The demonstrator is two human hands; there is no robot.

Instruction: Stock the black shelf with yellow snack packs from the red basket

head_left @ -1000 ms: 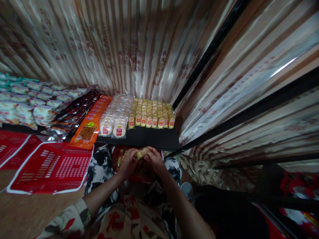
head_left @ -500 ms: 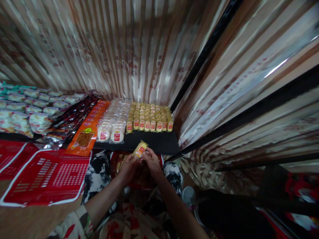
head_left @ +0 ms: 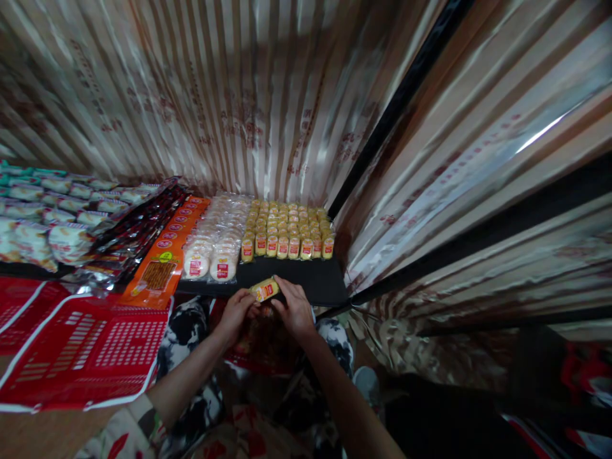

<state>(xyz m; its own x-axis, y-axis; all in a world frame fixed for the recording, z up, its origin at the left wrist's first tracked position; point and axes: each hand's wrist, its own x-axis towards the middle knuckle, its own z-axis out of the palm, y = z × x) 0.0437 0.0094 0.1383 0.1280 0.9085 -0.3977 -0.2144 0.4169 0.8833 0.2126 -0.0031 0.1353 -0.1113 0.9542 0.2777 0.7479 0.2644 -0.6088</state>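
A small yellow packaged cake (head_left: 266, 290) with a red and yellow label is held sideways between my two hands, just in front of the black shelf's edge. My left hand (head_left: 236, 312) pinches its left end. At its right end, the fingers and thumb of my right hand (head_left: 295, 307) are closed on it. Beyond, rows of matching yellow packaged cakes (head_left: 287, 239) stand on the black shelf (head_left: 310, 277). Below my hands, between my knees, a red basket (head_left: 270, 347) is partly hidden; its contents are too dark to make out.
Left of the yellow rows stand clear packs of round white crackers (head_left: 210, 248), orange snack packets (head_left: 155, 274), dark packets (head_left: 127, 236) and white bags (head_left: 67, 210). Red baskets (head_left: 95, 344) lie at lower left. Striped curtain (head_left: 268, 95) and black poles (head_left: 396, 108) enclose the shelf.
The packaged cake has turned from slanting upward to lying nearly level. My right hand has shifted to its right end, and my left hand has moved slightly left.
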